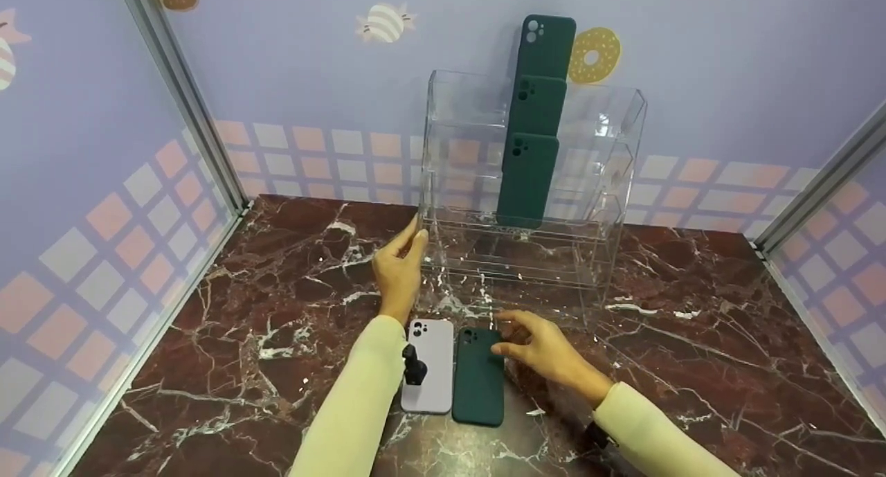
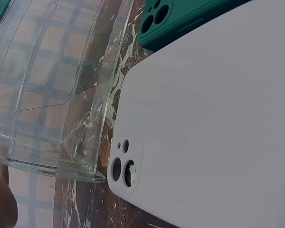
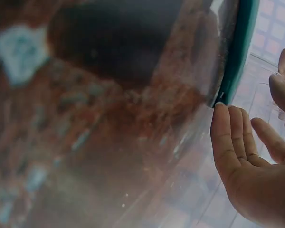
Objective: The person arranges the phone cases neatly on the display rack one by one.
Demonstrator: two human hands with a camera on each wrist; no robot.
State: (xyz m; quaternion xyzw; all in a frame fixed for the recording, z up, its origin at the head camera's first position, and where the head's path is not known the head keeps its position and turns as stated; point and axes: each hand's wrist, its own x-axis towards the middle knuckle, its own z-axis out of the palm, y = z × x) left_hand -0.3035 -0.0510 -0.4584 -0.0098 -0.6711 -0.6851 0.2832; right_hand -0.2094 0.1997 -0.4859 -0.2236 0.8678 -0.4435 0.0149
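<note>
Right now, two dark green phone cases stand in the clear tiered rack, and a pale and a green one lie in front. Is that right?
Not two: the head view shows three dark green phone cases in the clear tiered rack. The pale case and green case do lie in front.

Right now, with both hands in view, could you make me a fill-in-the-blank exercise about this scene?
The clear tiered rack holds ____ green phone cases.
On the marble-patterned tabletop, the pale phone case lies to the ____ of a green one in the head view.
Of those two, the right hand is nearer the ____ one.

Missing words: three; left; green.
</note>
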